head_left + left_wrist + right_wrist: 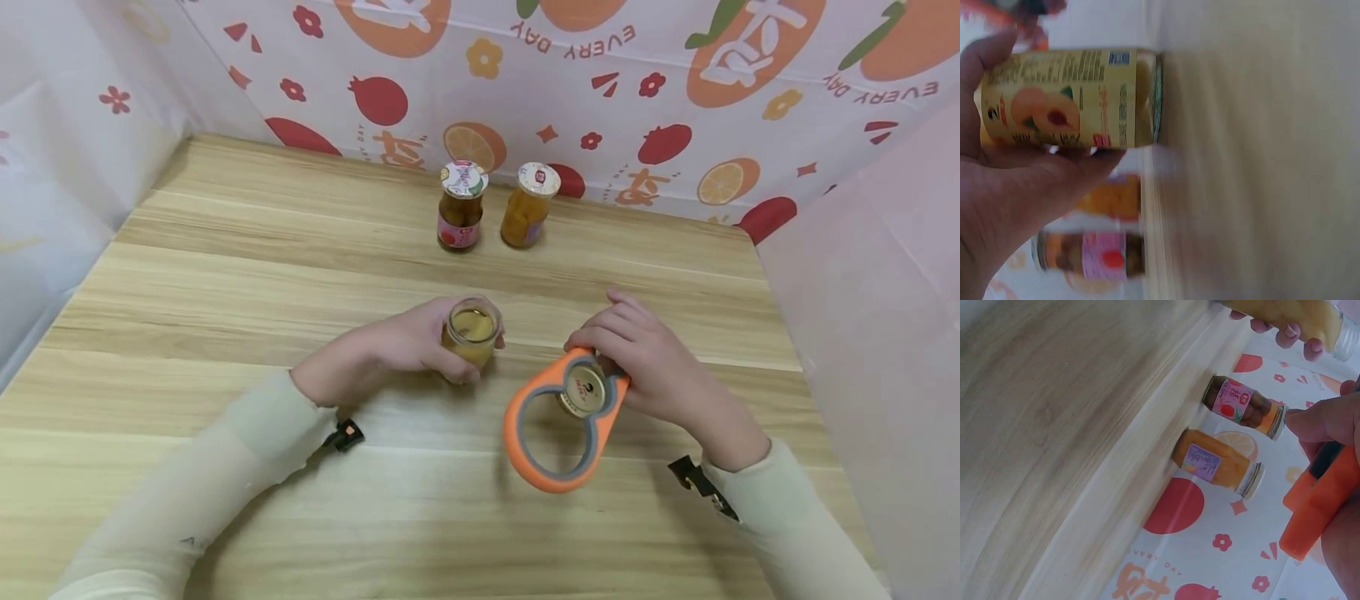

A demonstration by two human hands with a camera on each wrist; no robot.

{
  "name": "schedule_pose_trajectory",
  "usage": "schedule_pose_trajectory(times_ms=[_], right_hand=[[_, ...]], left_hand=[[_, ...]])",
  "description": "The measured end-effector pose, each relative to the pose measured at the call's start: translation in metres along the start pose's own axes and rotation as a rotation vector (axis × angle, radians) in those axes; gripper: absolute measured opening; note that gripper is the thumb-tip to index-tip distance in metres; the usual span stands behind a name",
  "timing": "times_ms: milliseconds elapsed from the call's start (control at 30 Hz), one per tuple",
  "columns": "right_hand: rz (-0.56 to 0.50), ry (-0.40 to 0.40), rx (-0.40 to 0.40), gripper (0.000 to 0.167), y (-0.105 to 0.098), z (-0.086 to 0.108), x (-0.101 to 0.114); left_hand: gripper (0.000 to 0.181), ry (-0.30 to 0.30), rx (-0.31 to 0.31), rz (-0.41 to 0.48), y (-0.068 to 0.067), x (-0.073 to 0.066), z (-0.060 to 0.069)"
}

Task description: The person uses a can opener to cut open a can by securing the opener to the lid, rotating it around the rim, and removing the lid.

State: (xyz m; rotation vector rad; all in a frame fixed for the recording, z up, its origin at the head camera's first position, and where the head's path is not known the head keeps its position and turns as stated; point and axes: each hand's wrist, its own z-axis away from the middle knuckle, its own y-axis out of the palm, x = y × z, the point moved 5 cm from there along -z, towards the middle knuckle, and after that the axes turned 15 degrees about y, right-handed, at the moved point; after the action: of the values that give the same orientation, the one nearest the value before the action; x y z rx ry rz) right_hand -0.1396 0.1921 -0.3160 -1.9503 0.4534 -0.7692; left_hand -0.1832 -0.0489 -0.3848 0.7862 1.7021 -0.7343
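An uncapped glass jar (471, 333) of yellow fruit is gripped by my left hand (420, 337), fingers and thumb around its side. Its peach label (1060, 100) faces the left wrist view. To the right, my right hand (645, 358) holds an orange opener (517, 437) with a grey inner edge and two round openings. A gold lid (585, 390) sits in the smaller opening, near the fingers. In the right wrist view part of the orange opener (1319, 506) shows in the hand; the lid is hidden there.
Two closed jars stand at the back of the wooden table (225, 375): a dark one with a pink label (459, 232) and an orange one (525, 212). Behind them hangs a fruit-patterned sheet (525, 100).
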Motion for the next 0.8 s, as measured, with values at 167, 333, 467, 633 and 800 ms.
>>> schedule_pose_trajectory(times_ms=[167, 333, 467, 633, 800], right_hand=[[0.017, 0.034, 0.005, 0.029, -0.001, 0.003, -0.001], [0.016, 0.011, -0.033, 0.03, -0.002, 0.002, 0.0], [0.027, 0.016, -0.034, 0.032, -0.001, 0.0, 0.001], [0.045, 0.055, -0.007, 0.032, -0.001, 0.002, 0.0], [0.06, 0.065, 0.011, 0.033, -0.001, 0.003, 0.001]], left_hand=[[0.05, -0.06, -0.06, -0.076, -0.028, -0.003, 0.011], [0.054, -0.114, -0.16, -0.104, -0.049, -0.003, 0.023], [0.055, -0.122, -0.208, -0.086, -0.06, -0.004, 0.03], [0.055, -0.108, -0.233, -0.077, -0.066, -0.005, 0.033], [0.053, -0.105, -0.263, -0.091, -0.071, -0.005, 0.036]])
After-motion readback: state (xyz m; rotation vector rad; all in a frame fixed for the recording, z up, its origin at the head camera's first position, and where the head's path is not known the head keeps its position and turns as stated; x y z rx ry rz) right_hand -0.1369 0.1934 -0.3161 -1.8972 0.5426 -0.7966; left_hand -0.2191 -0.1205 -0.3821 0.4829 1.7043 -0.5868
